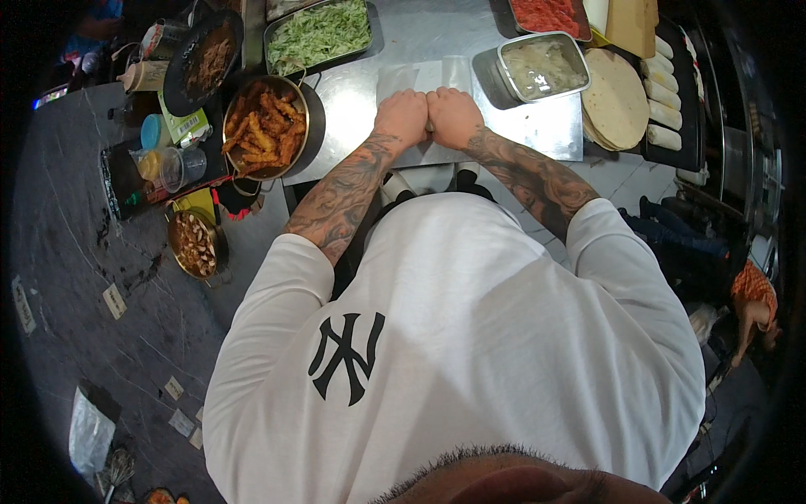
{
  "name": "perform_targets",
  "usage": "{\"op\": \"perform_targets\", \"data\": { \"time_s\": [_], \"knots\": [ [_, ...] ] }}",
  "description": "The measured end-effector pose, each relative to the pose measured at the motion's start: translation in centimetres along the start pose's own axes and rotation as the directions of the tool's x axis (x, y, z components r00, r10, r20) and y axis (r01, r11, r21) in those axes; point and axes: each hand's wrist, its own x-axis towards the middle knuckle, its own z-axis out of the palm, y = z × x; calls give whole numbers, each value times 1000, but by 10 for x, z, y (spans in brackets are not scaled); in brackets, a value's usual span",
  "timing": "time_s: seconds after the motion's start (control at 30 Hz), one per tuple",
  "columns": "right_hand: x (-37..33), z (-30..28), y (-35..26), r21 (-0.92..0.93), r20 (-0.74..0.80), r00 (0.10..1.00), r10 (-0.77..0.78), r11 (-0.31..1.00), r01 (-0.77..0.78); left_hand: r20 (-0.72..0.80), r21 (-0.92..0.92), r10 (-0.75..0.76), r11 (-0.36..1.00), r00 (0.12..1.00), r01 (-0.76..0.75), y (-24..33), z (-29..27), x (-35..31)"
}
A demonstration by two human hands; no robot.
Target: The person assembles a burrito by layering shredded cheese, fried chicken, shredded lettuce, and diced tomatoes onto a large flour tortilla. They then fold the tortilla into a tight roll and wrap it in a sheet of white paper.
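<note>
My left hand (401, 116) and my right hand (454, 118) are side by side near the front edge of the steel table (348, 126), knuckles touching. Both are closed, with the fingers curled under and out of sight. A pale translucent sheet (411, 77) lies beneath and beyond them. What the fingers hold, if anything, is hidden; a small bit of something shows between the two hands. Left of my left forearm stands a round pan of breaded fried strips (270, 126). To the right of my right hand is a clear tub of pale shredded food (544, 69).
Shredded lettuce (321, 35) and diced red food (546, 15) fill trays at the back. Flat tortillas (615, 99) are stacked at right, beside a black tray of rolled wraps (663, 92). Far left are a pan of browned food (210, 63) and a smaller pan (196, 244).
</note>
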Motion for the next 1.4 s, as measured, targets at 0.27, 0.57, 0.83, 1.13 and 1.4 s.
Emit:
{"op": "perform_targets", "data": {
  "time_s": [0.27, 0.57, 0.83, 1.13, 1.4],
  "knots": [
    [2, -1, 0, -10, 12, 1000, 15, 1000, -15, -40, -212, 159, 963, 986, -164, -24, -6, 1],
    [5, 1, 6, -13, 16, 999, -39, 999, 40, -124, -9, 168, 985, 978, -171, -5, -9, -35],
    [4, -13, 8, 122, 33, 999, -20, 992, 16, -211, 2, 183, 982, 960, -187, -11, 10, -17],
    [0, -9, 5, 92, -92, 993, -74, 992, 83, -164, 92, 144, 987, 976, -130, -11, 12, -12],
    [-11, 4, 0, 22, -155, 984, -93, 995, 98, -82, -18, 100, 995, 992, -102, -9, 11, -10]
  ]
}}
